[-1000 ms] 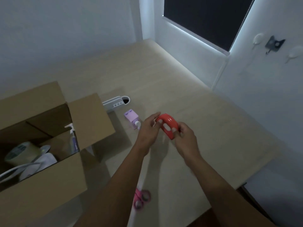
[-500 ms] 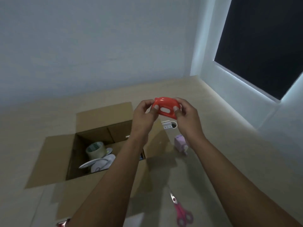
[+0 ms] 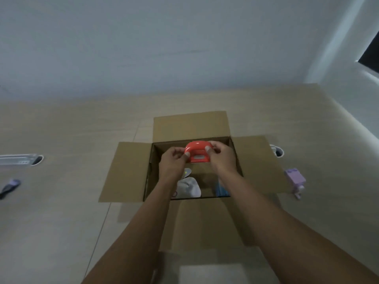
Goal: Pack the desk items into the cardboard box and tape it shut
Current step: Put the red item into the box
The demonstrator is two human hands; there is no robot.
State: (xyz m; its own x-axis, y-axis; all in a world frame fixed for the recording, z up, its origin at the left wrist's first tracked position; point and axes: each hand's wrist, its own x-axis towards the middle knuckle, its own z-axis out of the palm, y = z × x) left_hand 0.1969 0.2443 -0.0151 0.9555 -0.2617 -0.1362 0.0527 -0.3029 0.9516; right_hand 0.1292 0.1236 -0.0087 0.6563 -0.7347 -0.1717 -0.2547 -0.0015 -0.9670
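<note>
I held the red tape dispenser (image 3: 196, 154) over the open cardboard box (image 3: 254, 165), my left hand (image 3: 174, 160) and right hand (image 3: 220, 156) pinching its ends, above the box's far edge on the desk (image 3: 71, 140).

Contents of the cardboard box (image 3: 131, 171) largely hidden behind both forearms; a white item (image 3: 189, 188) and a blue item (image 3: 222, 191) show only in part — neither identifiable; pale sheet (image 3: 211, 273) on the counter (image 3: 61, 222) cut by the bottom edge; dark object (image 3: 9, 186) cut at the left edge — blurred.
</note>
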